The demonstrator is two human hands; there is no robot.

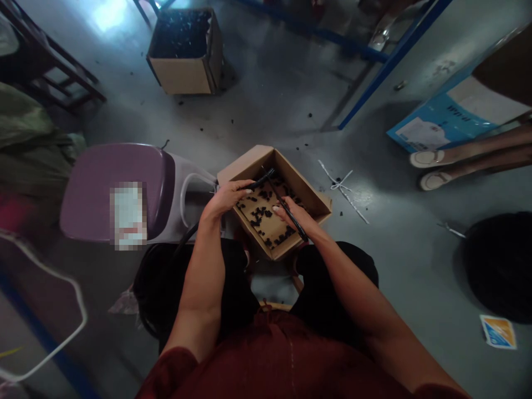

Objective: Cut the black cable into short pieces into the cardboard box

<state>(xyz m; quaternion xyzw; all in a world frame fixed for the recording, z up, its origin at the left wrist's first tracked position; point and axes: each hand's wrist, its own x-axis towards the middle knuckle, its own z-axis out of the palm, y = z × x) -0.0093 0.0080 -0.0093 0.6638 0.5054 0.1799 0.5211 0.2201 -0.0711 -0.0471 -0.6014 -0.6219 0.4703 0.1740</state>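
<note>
An open cardboard box (302, 181) sits on the floor between my knees, with many small black pieces (261, 213) scattered over its bottom. My left hand (231, 195), over the box's left edge, is closed on a black tube (262, 180) whose end reaches over the box. Over the right part of the box, my right hand (294, 214) grips a long, thin dark tool (291, 217). The tool's tip crosses near the end of the tube. Its exact type cannot be made out.
A purple stool (108, 166) stands at the left. Another cardboard box (185, 76), filled with dark pieces, is at the upper left. A blue table frame (374, 83), a blue carton (461, 119) and a person's feet (430, 169) are at the right. White string (343, 185) lies nearby.
</note>
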